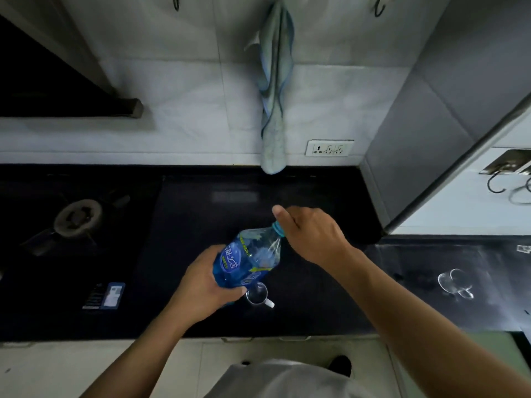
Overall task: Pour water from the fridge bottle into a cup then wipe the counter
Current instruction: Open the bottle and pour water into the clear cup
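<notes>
My left hand grips the lower body of a clear plastic water bottle with a blue label, held tilted over the black counter. My right hand is closed around the bottle's blue cap at its upper right end. A small clear glass cup with a handle stands on the counter just below the bottle, partly hidden by my left hand. A blue-green cloth hangs from a hook on the white tiled wall behind the counter.
A gas burner sits on the left of the counter. A grey cabinet side rises at the right. Clear glassware lies on the right counter section. A wall socket is beside the cloth. A blue card lies front left.
</notes>
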### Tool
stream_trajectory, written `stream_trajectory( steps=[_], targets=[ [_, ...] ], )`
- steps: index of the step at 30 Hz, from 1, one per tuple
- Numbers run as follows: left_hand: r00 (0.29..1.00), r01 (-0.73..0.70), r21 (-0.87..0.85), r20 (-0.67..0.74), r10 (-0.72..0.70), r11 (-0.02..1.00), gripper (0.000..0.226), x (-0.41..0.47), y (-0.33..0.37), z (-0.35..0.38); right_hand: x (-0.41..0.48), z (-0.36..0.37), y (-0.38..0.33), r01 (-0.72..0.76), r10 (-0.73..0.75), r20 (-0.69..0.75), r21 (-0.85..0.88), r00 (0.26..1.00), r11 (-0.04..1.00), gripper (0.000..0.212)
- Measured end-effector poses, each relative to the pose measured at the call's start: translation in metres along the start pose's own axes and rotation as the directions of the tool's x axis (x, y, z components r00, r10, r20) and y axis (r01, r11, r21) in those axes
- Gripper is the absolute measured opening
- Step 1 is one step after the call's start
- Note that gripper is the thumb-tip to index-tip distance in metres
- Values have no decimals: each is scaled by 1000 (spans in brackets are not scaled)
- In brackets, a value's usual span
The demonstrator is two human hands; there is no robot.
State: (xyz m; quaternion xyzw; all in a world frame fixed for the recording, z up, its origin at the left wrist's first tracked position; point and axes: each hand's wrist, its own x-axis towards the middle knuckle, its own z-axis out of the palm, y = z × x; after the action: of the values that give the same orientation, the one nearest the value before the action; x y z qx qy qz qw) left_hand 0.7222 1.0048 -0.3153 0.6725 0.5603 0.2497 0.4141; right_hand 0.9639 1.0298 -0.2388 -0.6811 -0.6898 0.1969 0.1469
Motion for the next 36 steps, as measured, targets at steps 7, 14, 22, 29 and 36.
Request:
stream_trajectory(
  steps=[7,14,22,29,36],
  targets=[
    [1000,-29,-36,8,29,999,72,11,14,-6,-9,-31,1,97,-144,120,331,982,939,14],
    [992,-126,24,12,126,992,72,17,36,-9,-7,-55,5,-17,-39,158,342,987,940,24],
    [968,-248,57,43,246,967,63,30,63,-17,-14,-59,6,-92,132,-116,299,984,950,42],
    [960,-280,92,48,277,956,68,36,73,-24,-21,-64,7,-46,108,-203,288,973,956,38],
    [898,-193,-210,356,259,958,78,29,86,-31,-51,-75,12,592,-559,-485,-102,672,800,48]
  ],
)
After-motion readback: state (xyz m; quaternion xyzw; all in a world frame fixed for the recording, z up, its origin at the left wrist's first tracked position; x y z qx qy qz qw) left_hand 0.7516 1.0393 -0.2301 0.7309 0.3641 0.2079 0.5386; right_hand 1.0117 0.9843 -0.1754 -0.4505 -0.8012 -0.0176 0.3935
